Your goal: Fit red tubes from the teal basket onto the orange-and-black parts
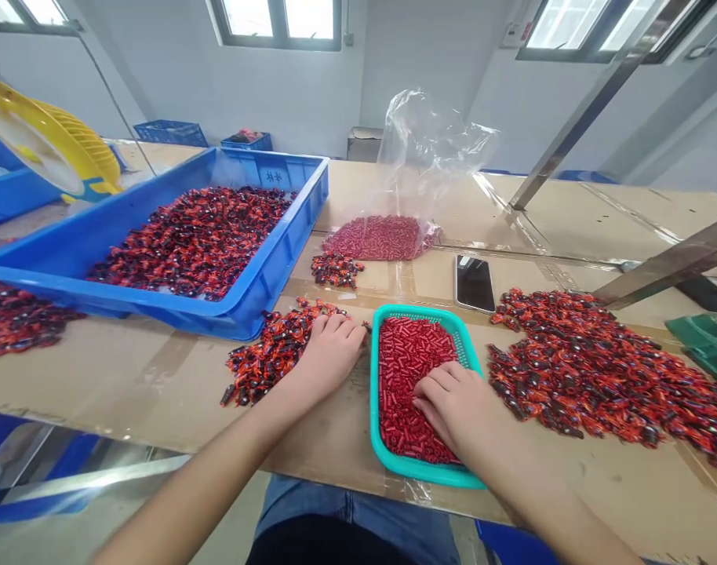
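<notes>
Two bare hands are at work around one green basket [375, 392]: the right hand [456, 396] is inside it, fingers bent down into red tubes [411, 369] too many to count, and whether it pinches any cannot be told; the left hand [335, 345] is just left of the basket, fingers curled at the edge of a loose pile [270, 353] of black-and-orange pieces, its grip hidden too. Four more lots of such pieces lie farther out: one small cluster [336, 269] beyond the basket and slightly left, one broad heap [594, 361] to its right, one load [194, 243] in a single large blue tray [282, 255] to its far left, and one heap [17, 318] farther left still. Beyond the basket are one clear bag [438, 149] with more red tubes [382, 238] and, slightly right, one phone [474, 282]. Two metal bars [570, 137] slant to the basket's right; one yellow fan [70, 145] is far to its left.
</notes>
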A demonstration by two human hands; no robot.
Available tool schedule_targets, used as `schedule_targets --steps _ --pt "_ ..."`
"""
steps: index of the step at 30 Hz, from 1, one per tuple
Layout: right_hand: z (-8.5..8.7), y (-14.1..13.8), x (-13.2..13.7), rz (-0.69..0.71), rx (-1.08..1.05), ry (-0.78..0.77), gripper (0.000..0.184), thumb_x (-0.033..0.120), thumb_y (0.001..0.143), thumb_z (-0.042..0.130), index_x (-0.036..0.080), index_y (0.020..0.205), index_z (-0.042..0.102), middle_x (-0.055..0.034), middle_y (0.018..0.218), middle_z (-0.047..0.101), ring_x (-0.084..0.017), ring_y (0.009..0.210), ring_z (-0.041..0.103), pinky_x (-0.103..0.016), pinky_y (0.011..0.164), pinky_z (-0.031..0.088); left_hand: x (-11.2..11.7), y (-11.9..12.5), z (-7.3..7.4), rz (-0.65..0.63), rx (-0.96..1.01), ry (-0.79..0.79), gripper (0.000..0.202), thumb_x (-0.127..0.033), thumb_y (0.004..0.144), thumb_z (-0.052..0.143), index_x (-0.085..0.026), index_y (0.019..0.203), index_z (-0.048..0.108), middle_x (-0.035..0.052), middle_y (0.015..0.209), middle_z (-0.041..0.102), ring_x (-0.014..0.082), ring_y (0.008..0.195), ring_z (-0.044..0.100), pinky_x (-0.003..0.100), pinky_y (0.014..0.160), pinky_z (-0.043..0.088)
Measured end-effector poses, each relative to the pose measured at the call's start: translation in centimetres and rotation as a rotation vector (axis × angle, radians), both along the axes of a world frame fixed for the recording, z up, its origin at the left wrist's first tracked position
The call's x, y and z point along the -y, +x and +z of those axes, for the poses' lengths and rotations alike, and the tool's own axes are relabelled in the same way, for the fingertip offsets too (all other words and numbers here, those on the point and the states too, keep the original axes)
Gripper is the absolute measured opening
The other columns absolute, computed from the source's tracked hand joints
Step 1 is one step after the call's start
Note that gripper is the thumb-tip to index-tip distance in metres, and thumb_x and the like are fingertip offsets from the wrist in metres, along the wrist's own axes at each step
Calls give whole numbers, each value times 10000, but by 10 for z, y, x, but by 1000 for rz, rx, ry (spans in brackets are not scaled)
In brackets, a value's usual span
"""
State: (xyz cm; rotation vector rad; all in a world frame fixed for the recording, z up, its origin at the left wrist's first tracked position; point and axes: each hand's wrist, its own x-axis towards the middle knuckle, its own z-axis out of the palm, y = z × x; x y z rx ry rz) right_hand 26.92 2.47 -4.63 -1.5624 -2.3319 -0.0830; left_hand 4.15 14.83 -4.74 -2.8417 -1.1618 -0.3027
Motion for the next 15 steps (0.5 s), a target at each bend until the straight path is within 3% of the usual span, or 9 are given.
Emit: schedule_targets --steps 7,10,15 --pt "20 4 11 -12 -254 23 221 275 1086 467 225 991 660 -51 923 714 -233 902 621 -382 831 498 -7 2 0 12 111 -56 216 -311 1000 687 -155 1149 688 76 1177 715 241 1074 702 477 957 595" --pt "34 10 21 -84 -376 41 207 263 1086 462 229 933 598 -40 874 676 -202 842 621 -324 752 514 -4 -4 6 -22 273 -102 72 -184 993 659 -146 1041 697 58 1051 724 234 1023 707 470 960 581" --pt "49 7 42 -139 -552 15 232 220 1089 420 233 903 559 -32 863 631 -175 815 618 -280 712 522 16 -20 22 -82 606 -184 166 -74 987 583 -188 1049 687 48 1003 680 183 960 694 332 871 590"
